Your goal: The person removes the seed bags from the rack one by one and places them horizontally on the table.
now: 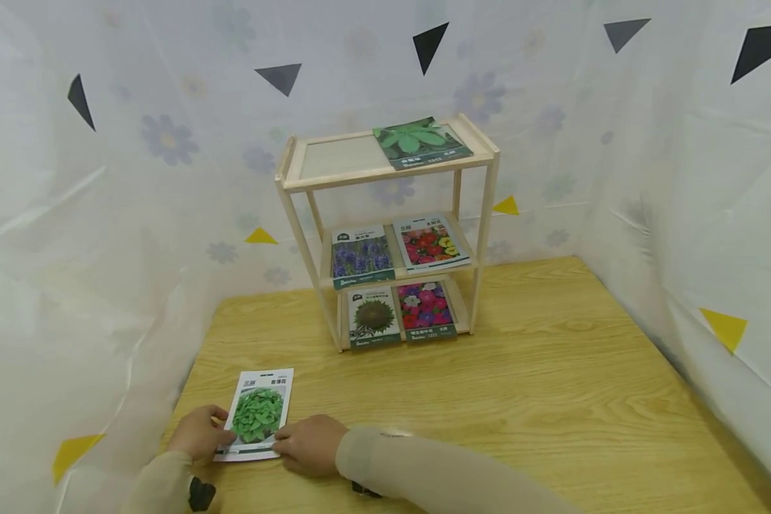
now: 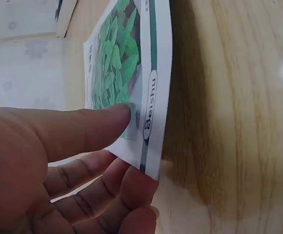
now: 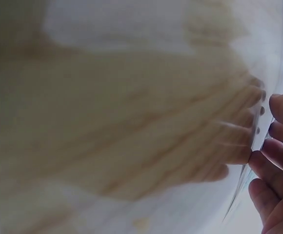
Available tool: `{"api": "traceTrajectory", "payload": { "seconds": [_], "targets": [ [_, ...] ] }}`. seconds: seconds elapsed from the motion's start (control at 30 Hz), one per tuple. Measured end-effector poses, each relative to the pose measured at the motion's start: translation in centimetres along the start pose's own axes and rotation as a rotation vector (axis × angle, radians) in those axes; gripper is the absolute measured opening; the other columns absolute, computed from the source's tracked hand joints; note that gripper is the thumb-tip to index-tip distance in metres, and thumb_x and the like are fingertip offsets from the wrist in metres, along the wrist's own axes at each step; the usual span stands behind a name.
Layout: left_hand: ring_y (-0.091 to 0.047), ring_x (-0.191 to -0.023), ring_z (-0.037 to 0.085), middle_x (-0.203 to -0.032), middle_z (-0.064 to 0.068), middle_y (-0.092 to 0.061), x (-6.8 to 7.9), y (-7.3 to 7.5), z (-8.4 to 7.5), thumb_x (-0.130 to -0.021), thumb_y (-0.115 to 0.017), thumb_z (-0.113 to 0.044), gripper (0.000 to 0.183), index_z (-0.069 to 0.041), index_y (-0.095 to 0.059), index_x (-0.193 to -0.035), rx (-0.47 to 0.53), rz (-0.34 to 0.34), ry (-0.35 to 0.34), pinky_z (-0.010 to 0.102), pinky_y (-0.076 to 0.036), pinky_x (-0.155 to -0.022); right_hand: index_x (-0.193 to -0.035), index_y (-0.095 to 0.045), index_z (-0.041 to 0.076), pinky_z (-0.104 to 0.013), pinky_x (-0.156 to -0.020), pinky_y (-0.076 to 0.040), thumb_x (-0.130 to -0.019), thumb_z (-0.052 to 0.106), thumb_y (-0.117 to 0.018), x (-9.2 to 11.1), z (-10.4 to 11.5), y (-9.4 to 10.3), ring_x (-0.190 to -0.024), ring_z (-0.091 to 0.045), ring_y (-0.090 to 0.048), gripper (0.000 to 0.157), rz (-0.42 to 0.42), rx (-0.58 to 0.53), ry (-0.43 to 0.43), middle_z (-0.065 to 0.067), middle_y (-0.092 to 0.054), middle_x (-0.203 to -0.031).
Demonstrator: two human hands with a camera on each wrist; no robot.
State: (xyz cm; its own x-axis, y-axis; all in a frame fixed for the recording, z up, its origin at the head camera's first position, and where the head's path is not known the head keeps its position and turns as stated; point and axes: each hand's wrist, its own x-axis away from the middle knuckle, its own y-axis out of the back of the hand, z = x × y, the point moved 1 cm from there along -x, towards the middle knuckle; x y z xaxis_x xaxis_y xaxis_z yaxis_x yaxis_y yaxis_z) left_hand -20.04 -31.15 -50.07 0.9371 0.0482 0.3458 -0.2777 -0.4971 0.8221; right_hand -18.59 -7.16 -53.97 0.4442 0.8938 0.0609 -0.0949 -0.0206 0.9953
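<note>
A white seed packet [image 1: 258,414] with a picture of green leaves lies near the front left of the table, its lower edge toward me. My left hand [image 1: 198,434] pinches its lower left corner; in the left wrist view the thumb [image 2: 97,127] presses the printed front and the fingers curl behind. That corner is lifted off the wood there. At the lower right edge of the packet, my right hand [image 1: 313,444] holds it between thumb and fingers. The right wrist view shows this hand [image 3: 278,161] at the packet's thin edge, its front turned away.
A small three-tier wooden shelf [image 1: 385,178] stands at the back of the table [image 1: 520,400]. A green-leaf packet [image 1: 420,143] lies on its top tier. Purple-flower [image 1: 363,257] and red-flower [image 1: 431,243] packets lie on the middle one, brown-flowerhead [image 1: 374,318] and pink-flower [image 1: 425,308] packets below.
</note>
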Motion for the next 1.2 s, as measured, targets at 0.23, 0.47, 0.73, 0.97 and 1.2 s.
{"api": "traceTrajectory", "payload": {
  "seconds": [0.23,0.47,0.73,0.97,1.2],
  "targets": [
    [-0.058,-0.079,0.023,-0.087,0.010,-0.063,-0.11,-0.29,-0.08,-0.075,-0.081,-0.017,0.044,0.008,-0.061,-0.106,-0.023,-0.004,0.003,0.040,-0.049,-0.067,-0.141,-0.049,0.030,-0.014,-0.101,-0.037,-0.102,0.042,-0.043,0.20,-0.11,-0.27,-0.126,0.002,-0.043,0.041,-0.014,0.017,0.021,0.014,-0.044,-0.143],
    [-0.057,-0.077,0.023,-0.086,0.011,-0.062,-0.01,-0.50,-0.31,-0.076,-0.079,-0.014,0.043,0.008,-0.060,-0.107,-0.011,0.004,0.031,0.039,-0.049,-0.065,-0.144,-0.044,0.030,-0.015,-0.106,-0.030,-0.102,0.045,-0.040,0.32,-0.08,-0.60,-0.133,0.001,-0.035,0.046,0.015,0.045,0.022,0.014,-0.038,-0.147],
    [-0.057,-0.078,0.025,-0.087,0.013,-0.061,0.07,-0.42,-0.74,-0.077,-0.078,-0.014,0.042,0.008,-0.059,-0.107,-0.020,-0.003,0.047,0.039,-0.049,-0.065,-0.146,-0.041,0.029,-0.017,-0.108,-0.028,-0.101,0.046,-0.039,0.40,-0.16,-0.86,-0.135,-0.001,-0.032,0.048,0.018,0.064,0.024,0.013,-0.036,-0.149],
    [-0.057,-0.077,0.024,-0.086,0.012,-0.061,-0.06,-0.59,-0.63,-0.075,-0.079,-0.013,0.041,0.007,-0.060,-0.106,-0.032,-0.014,0.039,0.039,-0.048,-0.066,-0.146,-0.042,0.028,-0.021,-0.109,-0.031,-0.101,0.046,-0.041,0.78,-0.01,-0.49,-0.135,-0.001,-0.031,0.048,0.024,0.005,0.011,0.013,-0.035,-0.149],
    [-0.056,-0.078,0.026,-0.088,0.013,-0.061,-0.26,-0.83,-0.23,-0.076,-0.079,-0.014,0.042,0.007,-0.060,-0.106,-0.031,-0.007,0.044,0.040,-0.048,-0.066,-0.146,-0.042,0.028,-0.025,-0.109,-0.032,-0.101,0.047,-0.042,0.97,0.06,-0.42,-0.136,-0.002,-0.030,0.049,0.023,-0.009,0.000,0.013,-0.034,-0.149]
  ]
}}
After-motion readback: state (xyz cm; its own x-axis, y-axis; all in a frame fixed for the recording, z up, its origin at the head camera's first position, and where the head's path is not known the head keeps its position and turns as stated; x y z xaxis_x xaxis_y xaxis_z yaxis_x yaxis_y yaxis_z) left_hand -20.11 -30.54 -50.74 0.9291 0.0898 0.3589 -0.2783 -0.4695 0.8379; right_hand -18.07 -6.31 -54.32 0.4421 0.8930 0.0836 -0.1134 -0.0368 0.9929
